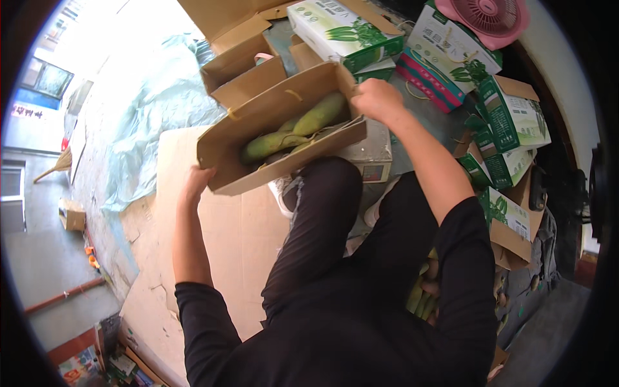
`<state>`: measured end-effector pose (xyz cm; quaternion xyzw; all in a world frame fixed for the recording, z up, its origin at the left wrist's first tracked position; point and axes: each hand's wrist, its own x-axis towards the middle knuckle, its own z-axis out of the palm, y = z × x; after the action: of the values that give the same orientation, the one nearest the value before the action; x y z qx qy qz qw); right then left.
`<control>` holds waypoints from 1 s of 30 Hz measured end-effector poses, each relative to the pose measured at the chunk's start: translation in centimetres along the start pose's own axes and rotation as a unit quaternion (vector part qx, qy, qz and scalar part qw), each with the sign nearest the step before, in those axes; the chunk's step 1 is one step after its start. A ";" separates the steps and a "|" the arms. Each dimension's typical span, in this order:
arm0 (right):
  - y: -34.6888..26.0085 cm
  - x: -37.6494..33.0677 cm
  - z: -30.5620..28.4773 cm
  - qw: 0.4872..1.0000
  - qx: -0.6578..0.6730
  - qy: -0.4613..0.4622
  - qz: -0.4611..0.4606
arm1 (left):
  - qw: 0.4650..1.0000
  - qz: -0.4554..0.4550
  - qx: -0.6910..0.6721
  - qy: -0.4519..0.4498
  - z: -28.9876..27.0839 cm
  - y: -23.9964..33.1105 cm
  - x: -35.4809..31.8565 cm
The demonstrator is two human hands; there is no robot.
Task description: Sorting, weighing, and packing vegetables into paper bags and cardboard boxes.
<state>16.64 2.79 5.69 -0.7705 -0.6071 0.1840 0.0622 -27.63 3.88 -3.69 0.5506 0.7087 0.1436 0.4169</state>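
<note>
Between my two hands is an open brown cardboard box with small yellowish cord loops on its far wall. Inside lie several long green radishes, one of them tapering to a thin root. My left hand grips the box's left end near its lower corner, fingers partly hidden behind the wall. At the upper right end, my right hand is closed on the cardboard edge. The box is held tilted above my knees, so its contents show.
A flattened cardboard sheet covers the floor at left, beside crumpled clear plastic. Another open box stands beyond. Printed green-and-white cartons and a pink fan crowd the right. More green radishes lie beside my right leg.
</note>
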 end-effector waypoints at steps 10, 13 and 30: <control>-17.9 -5.3 14.0 0.963 -0.080 -0.127 -0.223 | 0.967 -0.157 0.049 0.197 -8.3 -22.5 -15.4; -19.9 -7.9 19.0 0.956 -0.055 -0.155 -0.244 | 0.954 -0.200 0.066 0.212 -8.6 -27.2 -19.0; -16.1 -7.7 11.5 0.929 0.174 -0.106 -0.310 | 0.869 -0.071 0.331 0.360 -4.5 -18.2 -16.4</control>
<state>-3.72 -1.91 1.76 -0.4970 -0.7773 0.3389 0.1843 -42.27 -16.18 -5.90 0.5148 0.8528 0.0588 -0.0646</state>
